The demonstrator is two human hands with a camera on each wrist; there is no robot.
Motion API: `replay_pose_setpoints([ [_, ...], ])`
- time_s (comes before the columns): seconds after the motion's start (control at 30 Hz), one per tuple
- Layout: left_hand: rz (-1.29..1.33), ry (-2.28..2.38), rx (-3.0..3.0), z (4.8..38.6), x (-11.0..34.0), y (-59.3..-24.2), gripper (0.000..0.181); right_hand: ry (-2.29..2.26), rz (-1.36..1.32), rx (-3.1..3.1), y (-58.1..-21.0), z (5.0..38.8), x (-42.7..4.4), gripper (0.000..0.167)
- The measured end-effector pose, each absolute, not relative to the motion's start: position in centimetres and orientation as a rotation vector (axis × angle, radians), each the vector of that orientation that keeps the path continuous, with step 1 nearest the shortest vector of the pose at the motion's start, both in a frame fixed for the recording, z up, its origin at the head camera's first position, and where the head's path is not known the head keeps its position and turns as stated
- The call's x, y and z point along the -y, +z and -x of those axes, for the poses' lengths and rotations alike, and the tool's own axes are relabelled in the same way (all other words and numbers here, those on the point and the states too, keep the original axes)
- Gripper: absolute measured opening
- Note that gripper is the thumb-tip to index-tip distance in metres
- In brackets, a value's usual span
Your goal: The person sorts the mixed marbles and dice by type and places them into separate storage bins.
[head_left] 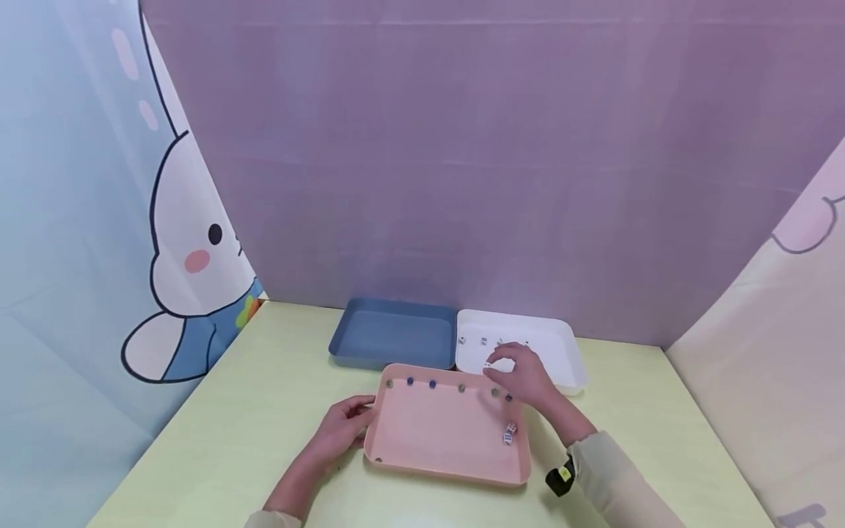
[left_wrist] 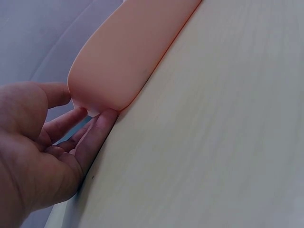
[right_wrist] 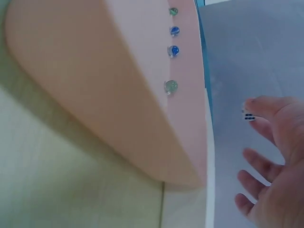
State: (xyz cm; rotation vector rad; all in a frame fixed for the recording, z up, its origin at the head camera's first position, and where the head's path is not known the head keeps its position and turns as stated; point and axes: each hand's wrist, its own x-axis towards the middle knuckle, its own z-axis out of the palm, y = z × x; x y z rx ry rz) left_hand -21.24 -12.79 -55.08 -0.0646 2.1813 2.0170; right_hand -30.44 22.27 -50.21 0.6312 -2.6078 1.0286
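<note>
My right hand [head_left: 526,375] pinches a small white die [right_wrist: 248,115] between thumb and index fingertip, the other fingers loosely bent. It hovers where the white tray [head_left: 561,356] meets the far right corner of the pink tray [head_left: 439,440]. At the pink tray's left end, my left hand [head_left: 339,430] holds the rim and wall with its fingertips. Several glass marbles [head_left: 432,383], blue and green, lie mostly along the pink tray's far wall. Two dice [head_left: 508,434] sit together near its right wall. A few more dice [head_left: 484,341] are in the white tray, partly hidden by my right hand.
A blue tray [head_left: 396,334] stands behind the pink one, side by side with the white tray. All three rest on a pale yellow table [head_left: 264,381]. A purple cloth [head_left: 429,161] hangs behind, with printed cloths on both sides.
</note>
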Motion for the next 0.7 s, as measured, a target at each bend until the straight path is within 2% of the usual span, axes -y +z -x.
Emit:
replay_pose_setpoints([
  [0.7,0.071,2.005,-2.154,21.7,12.8,-55.1,0.041,1.356,-0.268,2.474,-52.7,33.0,-26.3,0.016],
])
